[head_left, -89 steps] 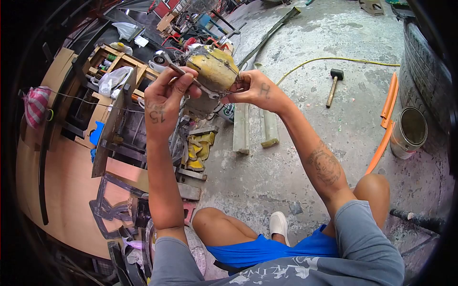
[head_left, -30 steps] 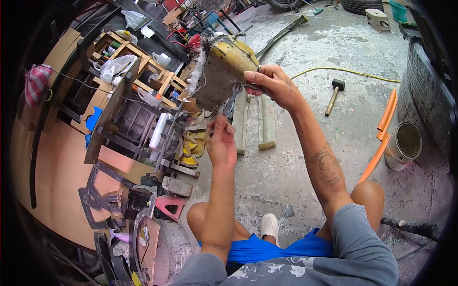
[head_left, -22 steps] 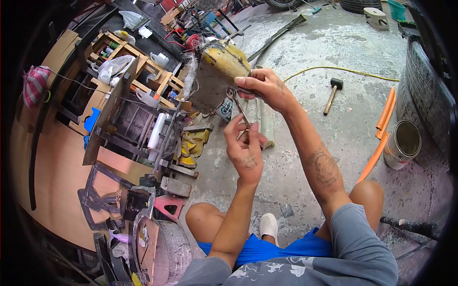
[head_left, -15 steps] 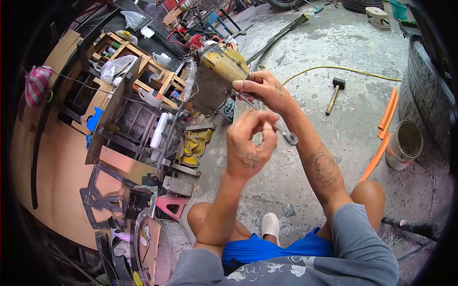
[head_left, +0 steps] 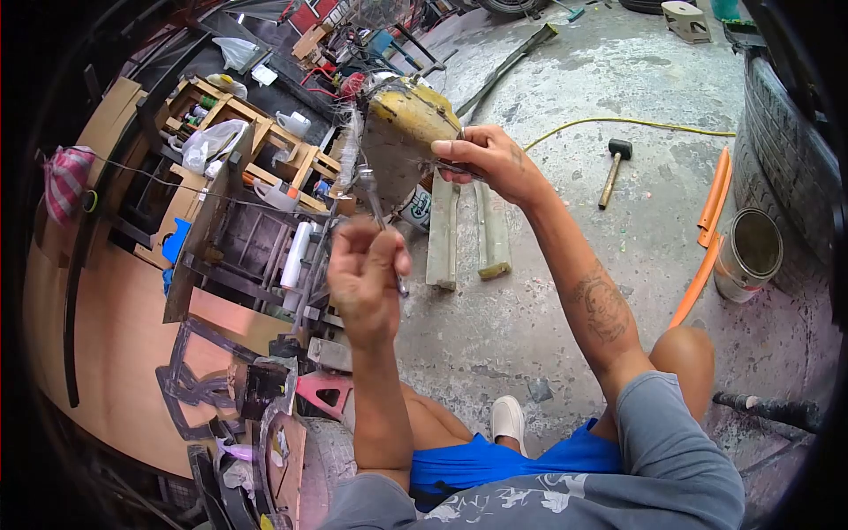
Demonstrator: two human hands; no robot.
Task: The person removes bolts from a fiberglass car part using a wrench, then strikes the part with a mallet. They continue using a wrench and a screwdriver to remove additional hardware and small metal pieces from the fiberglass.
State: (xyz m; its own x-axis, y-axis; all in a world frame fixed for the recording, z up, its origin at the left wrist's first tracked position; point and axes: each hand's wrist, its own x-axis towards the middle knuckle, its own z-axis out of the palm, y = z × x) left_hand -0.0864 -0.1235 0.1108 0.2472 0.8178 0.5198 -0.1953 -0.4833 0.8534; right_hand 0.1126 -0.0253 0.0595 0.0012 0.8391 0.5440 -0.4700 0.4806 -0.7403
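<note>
My left hand [head_left: 362, 287], a little blurred, is closed around a metal wrench [head_left: 374, 201] whose upper end points away toward the yellow part. My right hand [head_left: 496, 163] pinches a thin dark metal piece [head_left: 453, 167] between thumb and fingers. It is right at the edge of a worn panel-like part with a yellow top [head_left: 413, 108] and a grey-brown face. I cannot tell whether that piece is joined to the part. The wrench stands apart from my right hand, to its left.
Behind my hands, a printed bucket [head_left: 418, 208] and long pale blocks [head_left: 495, 243] sit on the concrete floor. To the right lie a mallet [head_left: 615, 172], a yellow hose [head_left: 618, 120], orange strips [head_left: 717, 203] and a metal can [head_left: 748, 256]. Wooden crates [head_left: 256, 124] stand left.
My left hand has swung left, away from my right hand, and turned the wrench upright. My right hand has stayed by the yellow part.
</note>
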